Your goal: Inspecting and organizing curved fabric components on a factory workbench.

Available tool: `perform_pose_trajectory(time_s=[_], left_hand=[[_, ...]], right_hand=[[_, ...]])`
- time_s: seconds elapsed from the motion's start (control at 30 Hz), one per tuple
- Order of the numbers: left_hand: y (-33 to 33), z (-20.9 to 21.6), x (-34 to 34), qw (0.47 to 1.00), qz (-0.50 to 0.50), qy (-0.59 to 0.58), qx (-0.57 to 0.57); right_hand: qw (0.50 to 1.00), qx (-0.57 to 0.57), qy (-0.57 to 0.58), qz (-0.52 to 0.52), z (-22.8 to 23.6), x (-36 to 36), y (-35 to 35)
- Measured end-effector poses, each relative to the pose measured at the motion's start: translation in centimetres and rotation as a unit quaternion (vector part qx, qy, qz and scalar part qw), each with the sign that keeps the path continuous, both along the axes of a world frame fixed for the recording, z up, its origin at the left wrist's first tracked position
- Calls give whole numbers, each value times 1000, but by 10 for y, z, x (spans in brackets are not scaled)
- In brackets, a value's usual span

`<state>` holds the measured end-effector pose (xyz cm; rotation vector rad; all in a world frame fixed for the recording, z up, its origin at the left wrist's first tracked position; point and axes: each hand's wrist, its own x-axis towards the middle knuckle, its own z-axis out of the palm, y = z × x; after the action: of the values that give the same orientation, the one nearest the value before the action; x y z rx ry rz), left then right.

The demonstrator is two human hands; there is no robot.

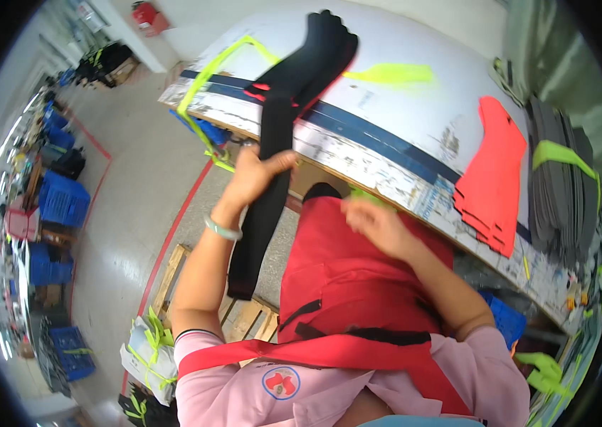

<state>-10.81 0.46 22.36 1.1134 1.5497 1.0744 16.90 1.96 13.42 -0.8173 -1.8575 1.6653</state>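
Note:
My left hand (260, 173) grips a long black fabric piece (252, 245), thumb across its front and the other fingers hidden behind. This piece hangs down past the table edge, and its upper end lies over a stack of black cut fabric pieces (319, 60) with red showing along the edges. Under that stack runs a yellow-green fabric strip (205, 75), its far end (393, 73) lying flat on the table to the right. My right hand (378, 222) is over my red apron by the table's front edge, blurred, with its fingers partly curled; whether it holds anything is unclear.
The worn white table (386, 153) crosses in front of me. On its right lie coral-red cut pieces (493, 178) and a grey fabric bundle (564, 192) tied with yellow-green strip. A wooden pallet (244, 318) and a wrapped white bundle (150, 359) are on the floor at left.

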Motion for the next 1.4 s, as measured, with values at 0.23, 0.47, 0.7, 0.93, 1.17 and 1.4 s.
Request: perform_pose_trajectory(time_s=[0.23, 0.47, 0.7, 0.93, 1.17, 1.4], left_hand=[[-45, -61, 86, 976, -209, -8, -62], [-52, -73, 106, 965, -175, -155, -117], [-61, -84, 110, 970, -187, -130, -84], [-54, -86, 122, 948, -192, -234, -97], [-39, -81, 134, 908, -246, -322, -110], [-27, -77, 161, 921, -276, -234, -145]], right_hand=[[971, 228, -28, -62, 57, -20, 21], [994, -26, -52, -94, 21, -18, 14], [973, 214, -49, -72, 8, -7, -7], [977, -155, -32, -140, 3, 28, 18], [908, 155, -152, -358, 2, 191, 2], [690, 321, -350, -546, -11, 360, -8]])
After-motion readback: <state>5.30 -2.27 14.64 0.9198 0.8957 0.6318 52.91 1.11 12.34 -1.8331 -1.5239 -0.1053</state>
